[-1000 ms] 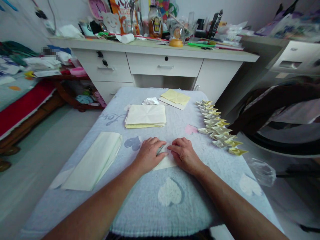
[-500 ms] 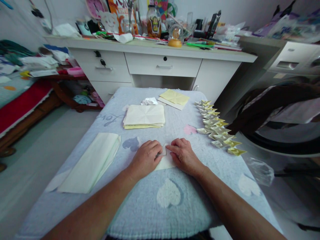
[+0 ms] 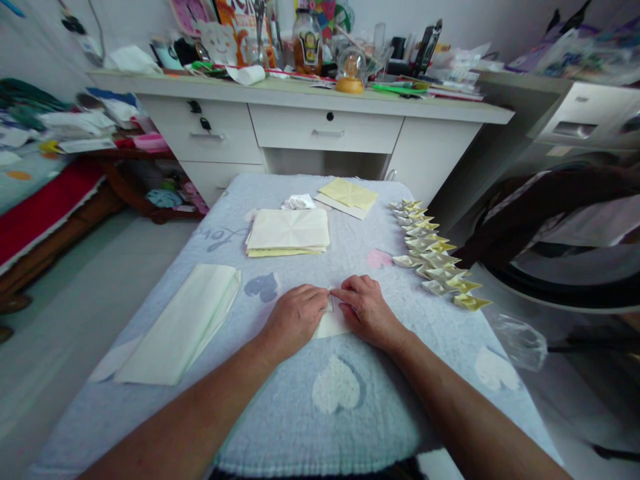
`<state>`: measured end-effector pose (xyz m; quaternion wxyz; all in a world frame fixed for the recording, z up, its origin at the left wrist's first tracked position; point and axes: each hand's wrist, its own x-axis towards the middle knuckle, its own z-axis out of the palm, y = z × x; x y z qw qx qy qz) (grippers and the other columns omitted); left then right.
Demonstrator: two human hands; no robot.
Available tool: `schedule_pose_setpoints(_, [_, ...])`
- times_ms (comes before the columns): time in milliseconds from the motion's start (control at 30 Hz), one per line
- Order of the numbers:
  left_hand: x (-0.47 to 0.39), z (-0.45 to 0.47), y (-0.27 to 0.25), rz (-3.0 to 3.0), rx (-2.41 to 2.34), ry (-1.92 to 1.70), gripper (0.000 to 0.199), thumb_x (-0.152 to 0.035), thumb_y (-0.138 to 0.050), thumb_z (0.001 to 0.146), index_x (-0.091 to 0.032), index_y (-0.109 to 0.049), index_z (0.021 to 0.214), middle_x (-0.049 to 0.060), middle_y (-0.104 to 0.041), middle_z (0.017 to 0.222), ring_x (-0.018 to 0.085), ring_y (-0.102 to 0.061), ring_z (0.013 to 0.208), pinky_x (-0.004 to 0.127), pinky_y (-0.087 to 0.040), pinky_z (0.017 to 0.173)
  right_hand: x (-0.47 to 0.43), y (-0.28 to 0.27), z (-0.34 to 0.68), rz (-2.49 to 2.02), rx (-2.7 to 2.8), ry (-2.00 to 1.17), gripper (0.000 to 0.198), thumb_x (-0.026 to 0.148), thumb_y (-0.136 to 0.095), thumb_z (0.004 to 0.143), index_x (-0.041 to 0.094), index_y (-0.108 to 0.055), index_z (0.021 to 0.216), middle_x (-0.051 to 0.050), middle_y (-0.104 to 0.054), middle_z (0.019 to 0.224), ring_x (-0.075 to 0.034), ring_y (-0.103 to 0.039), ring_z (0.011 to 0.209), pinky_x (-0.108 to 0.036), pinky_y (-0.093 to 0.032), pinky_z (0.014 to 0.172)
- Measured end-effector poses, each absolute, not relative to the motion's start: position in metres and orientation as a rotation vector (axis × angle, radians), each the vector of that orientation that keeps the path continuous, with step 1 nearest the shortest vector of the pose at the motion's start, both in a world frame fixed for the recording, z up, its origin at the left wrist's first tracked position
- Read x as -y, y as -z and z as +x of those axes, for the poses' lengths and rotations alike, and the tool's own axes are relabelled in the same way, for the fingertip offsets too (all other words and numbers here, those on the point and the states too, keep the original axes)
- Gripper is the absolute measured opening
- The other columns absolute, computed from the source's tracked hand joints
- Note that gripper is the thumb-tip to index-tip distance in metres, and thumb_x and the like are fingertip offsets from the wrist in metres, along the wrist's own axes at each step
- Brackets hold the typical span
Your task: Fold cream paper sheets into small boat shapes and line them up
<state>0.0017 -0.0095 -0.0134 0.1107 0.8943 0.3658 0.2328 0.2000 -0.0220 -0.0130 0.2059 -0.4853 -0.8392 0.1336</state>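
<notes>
A small folded sheet of pale paper (image 3: 331, 325) lies on the cloth-covered table between my hands. My left hand (image 3: 299, 312) grips its left side, fingers bent and their tips at the paper's top fold. From the right, my right hand (image 3: 369, 308) presses the same sheet, index finger reaching to the top fold and the other fingers curled. Both hands hide much of the paper. Ahead of them sits a stack of creased paper sheets (image 3: 289, 230). Off to the right stand several small folded paper boats (image 3: 434, 250) in rows.
A long folded bundle of pale paper (image 3: 183, 327) rests on the left of the table (image 3: 280, 427). Yellow and white sheets (image 3: 349, 195) and a crumpled white tissue (image 3: 299, 201) lie at the far side. Beyond stands a cluttered desk (image 3: 325, 100); a washing machine (image 3: 590, 127) is at right.
My left hand's fingers have slid right and slightly up along the paper's top fold, closing in on the right index finger. My right hand has barely moved.
</notes>
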Motion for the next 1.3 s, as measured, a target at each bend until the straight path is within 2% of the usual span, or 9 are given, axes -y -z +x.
schedule_pose_setpoints(300, [0.01, 0.003, 0.013, 2.68, -1.074, -0.662, 0.005, -0.012, -0.058, 0.085, -0.017, -0.058, 0.083, 0.006, -0.068, 0.091, 0.021, -0.062, 0.093, 0.035, -0.053, 0.084, 0.022, 0.008, 0.198, -1.396, 2.344, -0.404, 0.039, 0.014, -0.054, 0.085, 0.02, -0.06, 0.122, -0.008, -0.058, 0.104, -0.022, -0.043, 0.096, -0.037, -0.032, 0.084])
schedule_pose_setpoints(767, [0.01, 0.003, 0.021, 2.697, -1.014, -0.683, 0.013, -0.01, -0.048, 0.089, -0.017, -0.059, 0.091, 0.006, -0.066, 0.092, 0.019, -0.062, 0.094, 0.034, -0.053, 0.086, 0.022, 0.008, 0.197, -1.402, 2.375, -0.362, 0.043, 0.014, -0.053, 0.087, 0.026, -0.058, 0.127, -0.007, -0.056, 0.103, -0.022, -0.042, 0.095, -0.036, -0.032, 0.083])
schedule_pose_setpoints(1033, [0.013, 0.002, 0.016, 2.72, -1.008, -0.692, 0.015, -0.011, -0.047, 0.088, -0.018, -0.06, 0.086, 0.005, -0.065, 0.086, 0.018, -0.063, 0.088, 0.032, -0.053, 0.081, 0.022, 0.005, 0.194, -1.447, 2.387, -0.334, 0.041, 0.014, -0.055, 0.086, 0.028, -0.06, 0.124, -0.007, -0.055, 0.104, -0.022, -0.042, 0.096, -0.036, -0.031, 0.083])
schedule_pose_setpoints(1300, [0.019, 0.003, 0.011, 2.637, -1.127, -0.682, 0.013, -0.01, -0.05, 0.085, -0.018, -0.058, 0.079, 0.003, -0.061, 0.093, 0.015, -0.059, 0.086, 0.028, -0.05, 0.079, 0.021, 0.002, 0.193, -1.463, 2.387, -0.354, 0.043, 0.011, -0.051, 0.085, 0.027, -0.06, 0.125, -0.007, -0.056, 0.103, -0.022, -0.042, 0.096, -0.035, -0.032, 0.082])
